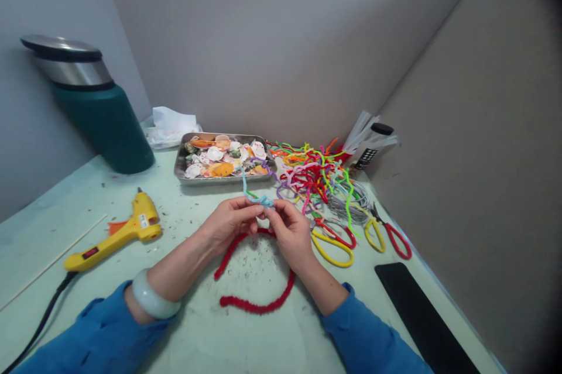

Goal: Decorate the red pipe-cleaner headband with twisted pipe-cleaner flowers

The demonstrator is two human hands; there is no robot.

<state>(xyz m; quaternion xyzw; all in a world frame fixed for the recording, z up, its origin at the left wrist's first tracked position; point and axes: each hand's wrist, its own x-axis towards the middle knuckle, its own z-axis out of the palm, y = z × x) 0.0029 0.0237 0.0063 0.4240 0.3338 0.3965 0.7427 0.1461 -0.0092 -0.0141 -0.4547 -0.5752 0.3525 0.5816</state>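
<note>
Above the middle of the table, my left hand (230, 220) and my right hand (290, 230) meet at the fingertips. Between them they pinch a light blue pipe cleaner (262, 201), twisted into a small bunch, with one end sticking up to the left. A bit of green shows beside the blue. Both hands are closed on it, and the fingers hide part of the bunch. Below the hands, a red pipe cleaner (263, 307) lies on the table in an open C-shaped loop, its upper part partly covered by my hands.
Behind my hands is a metal tray (206, 181) of seashells. A heap of coloured pipe cleaners (314, 178) lies right of it, near yellow-and-red scissors (336, 254) and another pair (397, 239). A yellow glue gun (127, 230), its cord and a green bottle (103, 125) are left; a black strip (417, 309) is right.
</note>
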